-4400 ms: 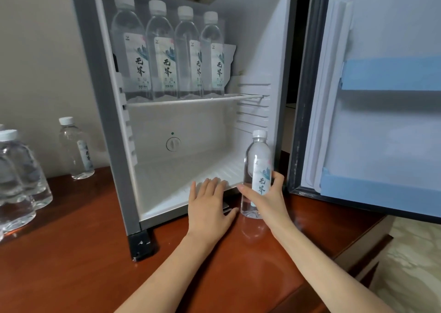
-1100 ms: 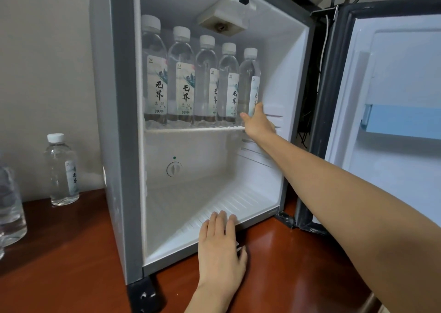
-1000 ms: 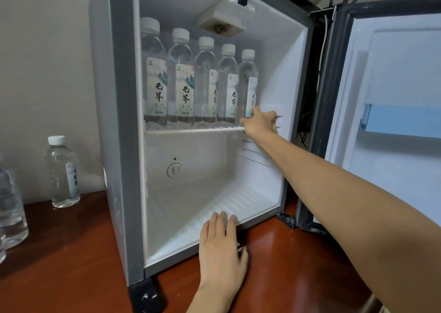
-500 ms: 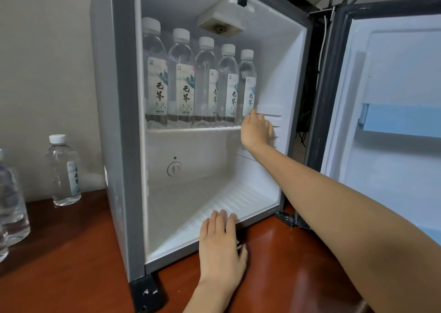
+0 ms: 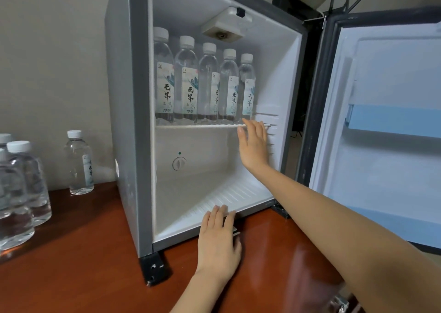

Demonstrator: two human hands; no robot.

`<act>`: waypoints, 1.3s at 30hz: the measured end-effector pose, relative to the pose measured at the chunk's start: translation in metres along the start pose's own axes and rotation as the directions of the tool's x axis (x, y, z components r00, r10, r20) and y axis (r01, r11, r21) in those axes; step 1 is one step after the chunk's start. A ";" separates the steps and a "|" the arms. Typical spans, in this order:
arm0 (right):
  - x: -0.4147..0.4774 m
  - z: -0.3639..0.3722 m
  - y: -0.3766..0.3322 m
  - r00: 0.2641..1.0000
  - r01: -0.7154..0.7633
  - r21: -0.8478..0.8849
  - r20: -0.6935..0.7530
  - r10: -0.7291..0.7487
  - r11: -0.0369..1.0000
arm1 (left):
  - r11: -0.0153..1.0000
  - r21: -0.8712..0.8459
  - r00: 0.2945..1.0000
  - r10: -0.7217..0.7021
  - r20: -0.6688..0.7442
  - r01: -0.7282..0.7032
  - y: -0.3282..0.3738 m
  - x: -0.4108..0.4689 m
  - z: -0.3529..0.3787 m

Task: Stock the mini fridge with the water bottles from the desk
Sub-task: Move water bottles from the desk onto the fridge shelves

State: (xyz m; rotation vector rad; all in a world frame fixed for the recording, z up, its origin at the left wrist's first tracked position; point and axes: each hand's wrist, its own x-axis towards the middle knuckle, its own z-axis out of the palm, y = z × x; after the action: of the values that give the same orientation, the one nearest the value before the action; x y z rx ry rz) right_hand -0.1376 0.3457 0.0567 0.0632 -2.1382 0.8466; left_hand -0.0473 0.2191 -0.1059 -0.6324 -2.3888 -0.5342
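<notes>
Water bottles (image 5: 187, 81) are in neither hand: the right hand (image 5: 254, 145), released, is at the wire shelf (image 5: 195, 126) bearing five; the left hand (image 5: 218, 238) lies flat on the mini fridge (image 5: 128, 121) sill. Others stand on the desk (image 5: 83, 253); likely weighty and slick, so grip mid-body.

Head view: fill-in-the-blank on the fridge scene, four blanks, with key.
The fridge shelf holds ____ bottles. The door is ____. The right hand holds ____. The left hand lies at the fridge's bottom edge, palm ____.
Missing: five; open; nothing; down.
</notes>
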 end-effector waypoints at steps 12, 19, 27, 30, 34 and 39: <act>-0.103 0.012 -0.028 0.983 -0.183 0.469 0.114 0.146 0.864 | 0.913 -0.360 0.978 -0.209 -0.012 0.190 0.007 -0.040 -0.053; -0.182 0.044 -0.079 0.963 -0.220 0.675 0.266 0.046 0.704 | 0.911 -0.303 0.955 -0.297 -0.013 0.279 -0.021 -0.072 -0.094; -0.231 0.080 -0.147 0.957 0.058 0.649 0.179 -0.227 0.758 | 0.841 -0.311 0.869 -0.488 -0.080 0.443 -0.094 -0.108 -0.146; -0.244 0.101 -0.168 0.910 0.109 0.642 0.243 -0.337 0.759 | 0.792 -0.322 0.811 -0.575 -0.107 0.519 -0.124 -0.121 -0.163; -0.255 0.133 -0.188 0.894 -0.035 0.654 0.359 -0.268 0.756 | 0.738 -0.301 0.735 -0.662 -0.147 0.604 -0.161 -0.139 -0.187; -0.259 0.164 -0.214 0.864 -0.126 0.621 0.452 -0.222 0.773 | 0.644 -0.366 0.580 -0.765 -0.281 0.672 -0.202 -0.157 -0.217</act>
State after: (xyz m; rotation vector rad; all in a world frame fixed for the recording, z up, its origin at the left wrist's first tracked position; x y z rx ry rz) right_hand -0.0076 0.0234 -0.0818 0.7745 -2.1855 1.6423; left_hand 0.0487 -0.1018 -0.0909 0.4297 -2.0900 -1.1681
